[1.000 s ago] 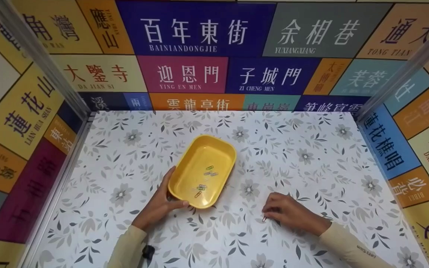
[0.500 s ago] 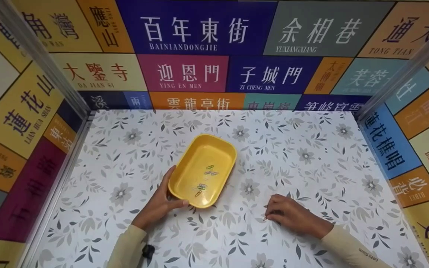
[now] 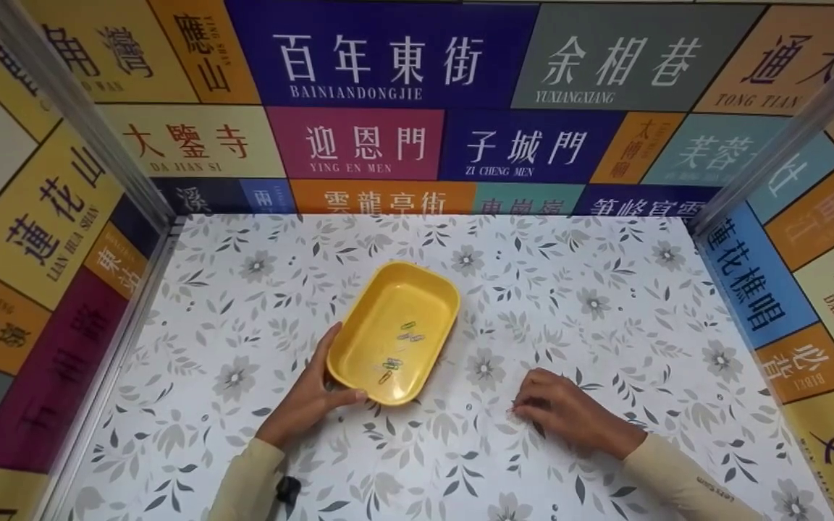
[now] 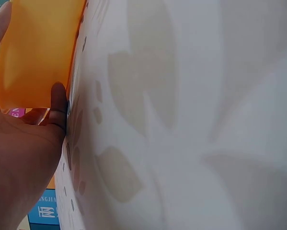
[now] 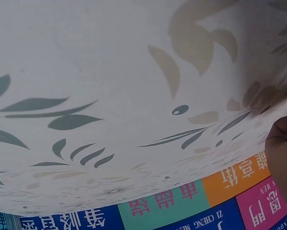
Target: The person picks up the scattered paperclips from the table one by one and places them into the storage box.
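Note:
A yellow plastic tray (image 3: pixel 350 339) stands on the patterned table, with several small coloured paper clips (image 3: pixel 391 364) scattered on its floor. My left hand (image 3: pixel 308 401) holds the tray's near left corner, thumb over the near rim and fingers along the outer side. The left wrist view shows that hand (image 4: pixel 26 158) against the tray's orange-looking wall (image 4: pixel 38 52). To the right of the tray, my right hand (image 3: pixel 565 412) is low over the table, fingertips pinched on a small reddish paper clip (image 3: pixel 512 411), mostly covered. Only part of that hand (image 5: pixel 283 148) shows in the right wrist view.
The table (image 3: pixel 605 340) wears a white cloth printed with grey flowers and leaves. Panels with large lettering (image 3: pixel 381 58) rise at the back and both sides. A small black object (image 3: pixel 287 489) shows beside the left sleeve.
My right hand dips slightly towards me, then shifts a little away from me again, the paper clip at its fingertips becoming harder to see. The left hand and tray stay put.

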`<state>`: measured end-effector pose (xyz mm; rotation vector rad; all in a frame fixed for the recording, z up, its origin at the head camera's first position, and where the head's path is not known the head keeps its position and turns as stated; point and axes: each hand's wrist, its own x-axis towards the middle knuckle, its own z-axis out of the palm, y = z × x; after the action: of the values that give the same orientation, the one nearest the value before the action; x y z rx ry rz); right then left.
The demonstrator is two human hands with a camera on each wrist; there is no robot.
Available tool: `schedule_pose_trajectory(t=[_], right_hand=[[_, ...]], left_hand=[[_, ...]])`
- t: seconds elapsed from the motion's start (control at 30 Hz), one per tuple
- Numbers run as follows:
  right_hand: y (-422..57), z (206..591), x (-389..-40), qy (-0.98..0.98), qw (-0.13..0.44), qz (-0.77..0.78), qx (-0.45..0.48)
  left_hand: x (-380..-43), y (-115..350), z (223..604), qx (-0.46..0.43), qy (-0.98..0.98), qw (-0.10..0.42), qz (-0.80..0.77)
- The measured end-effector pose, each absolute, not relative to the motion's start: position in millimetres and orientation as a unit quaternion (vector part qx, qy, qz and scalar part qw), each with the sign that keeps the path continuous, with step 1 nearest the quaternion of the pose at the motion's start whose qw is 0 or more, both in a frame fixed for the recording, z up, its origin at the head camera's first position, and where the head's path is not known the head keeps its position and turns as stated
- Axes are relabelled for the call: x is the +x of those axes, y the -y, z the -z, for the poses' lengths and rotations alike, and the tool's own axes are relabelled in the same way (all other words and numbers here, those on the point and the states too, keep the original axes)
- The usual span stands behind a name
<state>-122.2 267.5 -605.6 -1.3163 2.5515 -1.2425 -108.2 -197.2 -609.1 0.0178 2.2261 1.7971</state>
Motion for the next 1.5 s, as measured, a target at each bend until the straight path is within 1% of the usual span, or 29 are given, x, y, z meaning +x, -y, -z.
schedule_pose_trajectory(t=[0.43,0.9,1.13,1.5], right_hand=[[-260,600,-130,-0.815,-0.017,0.385,-0.433],[-251,596,-135,-0.827,-0.001,0.368,-0.426],[-247,592,-144,-0.814,-0.010,0.373,-0.445],[-234,575,-168,-0.820,0.029,0.368,-0.437]], left_hand=[[-108,199,613,0.020,-0.767,0.137,-0.626],[-108,198,610,0.013,-0.779,0.142,-0.610],[-108,199,609,0.012,-0.776,0.141,-0.615],[-107,197,609,-0.002,-0.777,0.141,-0.613]])
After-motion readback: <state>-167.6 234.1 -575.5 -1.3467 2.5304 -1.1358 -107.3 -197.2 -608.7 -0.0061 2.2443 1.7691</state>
